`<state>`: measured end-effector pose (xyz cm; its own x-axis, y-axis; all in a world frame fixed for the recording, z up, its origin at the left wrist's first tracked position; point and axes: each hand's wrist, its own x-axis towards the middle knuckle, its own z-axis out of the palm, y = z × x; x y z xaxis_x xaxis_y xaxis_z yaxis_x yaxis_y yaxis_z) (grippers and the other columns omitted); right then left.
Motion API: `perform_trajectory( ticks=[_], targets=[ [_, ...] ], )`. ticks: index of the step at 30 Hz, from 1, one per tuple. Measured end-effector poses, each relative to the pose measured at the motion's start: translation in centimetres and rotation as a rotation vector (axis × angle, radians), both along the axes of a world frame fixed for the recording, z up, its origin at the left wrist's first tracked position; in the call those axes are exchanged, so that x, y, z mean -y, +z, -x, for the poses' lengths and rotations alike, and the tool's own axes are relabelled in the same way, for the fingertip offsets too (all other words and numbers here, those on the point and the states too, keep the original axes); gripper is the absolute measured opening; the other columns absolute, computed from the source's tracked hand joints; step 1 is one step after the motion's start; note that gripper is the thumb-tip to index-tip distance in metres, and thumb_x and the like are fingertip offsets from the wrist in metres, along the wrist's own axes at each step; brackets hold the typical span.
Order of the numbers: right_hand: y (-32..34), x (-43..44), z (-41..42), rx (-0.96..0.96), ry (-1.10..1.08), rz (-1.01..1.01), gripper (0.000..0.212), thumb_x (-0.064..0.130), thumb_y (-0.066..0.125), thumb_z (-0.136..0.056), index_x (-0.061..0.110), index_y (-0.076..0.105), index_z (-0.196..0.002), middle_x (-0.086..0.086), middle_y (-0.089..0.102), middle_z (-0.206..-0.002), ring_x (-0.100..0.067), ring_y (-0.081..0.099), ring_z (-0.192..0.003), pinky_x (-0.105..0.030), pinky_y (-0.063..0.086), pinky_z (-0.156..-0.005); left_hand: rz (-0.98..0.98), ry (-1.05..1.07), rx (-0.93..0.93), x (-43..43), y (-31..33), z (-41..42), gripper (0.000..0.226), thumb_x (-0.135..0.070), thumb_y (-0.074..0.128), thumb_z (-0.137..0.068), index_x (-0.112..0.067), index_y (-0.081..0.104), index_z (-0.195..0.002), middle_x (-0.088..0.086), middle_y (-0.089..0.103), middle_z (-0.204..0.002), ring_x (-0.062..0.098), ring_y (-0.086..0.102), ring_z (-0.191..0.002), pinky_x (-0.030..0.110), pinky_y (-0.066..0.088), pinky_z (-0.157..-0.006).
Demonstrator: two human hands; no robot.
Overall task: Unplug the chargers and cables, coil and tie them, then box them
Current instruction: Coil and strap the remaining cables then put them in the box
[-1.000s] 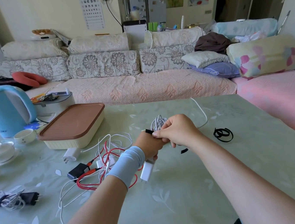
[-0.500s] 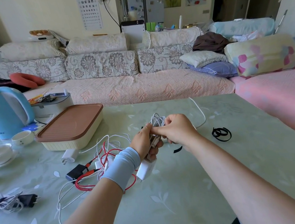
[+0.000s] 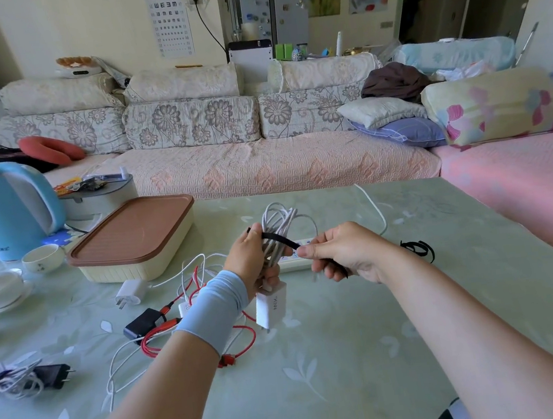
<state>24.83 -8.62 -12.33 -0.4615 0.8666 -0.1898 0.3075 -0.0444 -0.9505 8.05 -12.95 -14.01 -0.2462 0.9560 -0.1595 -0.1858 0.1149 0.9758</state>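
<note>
Head view: left hand (image 3: 252,263) fingers curl round the coiled white cable (image 3: 278,223), held above the table (image 3: 353,355) so its charger (image 3: 272,308) hangs free; right hand (image 3: 345,253) fingers pinch the black strap (image 3: 278,238), drawn taut across the coil for tying.

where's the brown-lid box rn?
Head view, left side of the table: the brown-lidded box sits just right of the blue kettle, beyond the loose white charger, lid on.
</note>
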Motion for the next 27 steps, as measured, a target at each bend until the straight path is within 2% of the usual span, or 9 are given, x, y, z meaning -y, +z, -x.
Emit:
perform_trajectory(
  ticks=[5, 8, 11, 14, 16, 18, 23, 25, 27],
  targets=[
    [-0.3, 0.0, 0.1, -0.048, 0.052, -0.013, 0.019, 0.018, 0.073, -0.088, 0.010, 0.058, -0.080, -0.006, 0.061, -0.058, -0.012, 0.040, -0.036, -0.019, 0.024, -0.038, 0.069, -0.087, 0.103, 0.2, 0.3, 0.5, 0.039, -0.040, 0.024, -0.104, -0.010, 0.049, -0.097, 0.002, 0.055, -0.057, 0.013, 0.026, -0.036, 0.018, 0.028, -0.039],
    [0.3, 0.0, 0.2, -0.020, 0.027, -0.053, 0.030, 0.035, 0.071, -0.088, 0.016, 0.049, -0.081, -0.002, 0.043, -0.053, -0.011, 0.022, -0.037, -0.019, 0.015, -0.042, 0.043, -0.030, 0.021, 0.0, 0.1, 0.7, 0.031, -0.037, 0.027, -0.101, -0.014, 0.047, -0.096, 0.005, 0.056, -0.065, 0.014, 0.025, -0.038, 0.019, 0.027, -0.044],
    [0.7, -0.1, 0.5, 0.019, -0.102, -0.150, 0.037, 0.050, 0.061, -0.091, 0.018, 0.045, -0.083, -0.001, 0.038, -0.051, -0.012, 0.022, -0.036, -0.019, 0.016, -0.042, 0.002, 0.007, -0.096, 0.2, 0.2, 0.6, 0.029, -0.036, 0.027, -0.101, -0.015, 0.043, -0.090, 0.009, 0.057, -0.067, 0.014, 0.027, -0.037, 0.019, 0.026, -0.045],
    [0.5, -0.3, 0.6, 0.297, -0.124, -0.300, 0.045, 0.056, 0.052, -0.093, 0.017, 0.047, -0.070, -0.003, 0.047, -0.050, -0.017, 0.035, -0.037, -0.021, 0.025, -0.043, -0.004, -0.041, -0.162, 0.6, 0.3, 0.3, 0.030, -0.036, 0.027, -0.103, -0.015, 0.045, -0.092, 0.010, 0.057, -0.065, 0.014, 0.028, -0.037, 0.018, 0.027, -0.044],
    [0.4, -0.4, 0.4, 0.520, -0.095, -0.394, 0.047, 0.052, 0.051, -0.092, 0.016, 0.047, -0.063, -0.008, 0.052, -0.058, -0.022, 0.044, -0.050, -0.028, 0.032, -0.053, -0.014, -0.056, -0.211, 0.6, 0.3, 0.2, 0.032, -0.037, 0.026, -0.104, -0.015, 0.047, -0.093, 0.009, 0.057, -0.064, 0.015, 0.029, -0.038, 0.018, 0.028, -0.044],
    [0.6, -0.3, 0.0, 0.589, -0.024, -0.399, 0.044, 0.044, 0.046, -0.095, 0.016, 0.044, -0.061, -0.008, 0.052, -0.057, -0.023, 0.043, -0.053, -0.030, 0.032, -0.056, -0.023, -0.053, -0.207, 0.6, 0.3, 0.2, 0.035, -0.038, 0.026, -0.104, -0.014, 0.050, -0.093, 0.010, 0.057, -0.064, 0.015, 0.028, -0.039, 0.018, 0.029, -0.045],
    [0.6, 0.3, 0.4, 0.249, 0.121, -0.149, 0.036, 0.029, 0.040, -0.099, 0.017, 0.039, -0.065, 0.001, 0.033, -0.046, -0.015, 0.022, -0.040, -0.023, 0.016, -0.043, -0.017, -0.030, -0.289, 0.5, 0.3, 0.2, 0.056, -0.040, 0.027, -0.103, -0.005, 0.060, -0.075, 0.006, 0.060, -0.057, 0.020, 0.038, -0.039, 0.024, 0.032, -0.043],
    [0.4, 0.4, 0.9, 0.142, 0.102, -0.145, 0.033, 0.024, 0.039, -0.099, 0.018, 0.038, -0.066, 0.002, 0.032, -0.046, -0.014, 0.020, -0.040, -0.022, 0.016, -0.043, -0.001, -0.024, -0.262, 0.5, 0.3, 0.0, 0.052, -0.039, 0.027, -0.103, -0.004, 0.061, -0.083, 0.010, 0.064, -0.062, 0.025, 0.054, -0.046, 0.025, 0.038, -0.043],
    [0.2, 0.5, 1.5, 0.164, 0.041, -0.231, 0.034, 0.023, 0.041, -0.097, 0.017, 0.040, -0.063, 0.003, 0.035, -0.044, -0.014, 0.025, -0.038, -0.023, 0.020, -0.043, 0.027, -0.047, -0.178, 0.7, 0.4, -0.3, 0.048, -0.040, 0.028, -0.103, -0.004, 0.059, -0.097, 0.012, 0.065, -0.067, 0.035, 0.067, -0.060, 0.026, 0.047, -0.045]
  ],
)
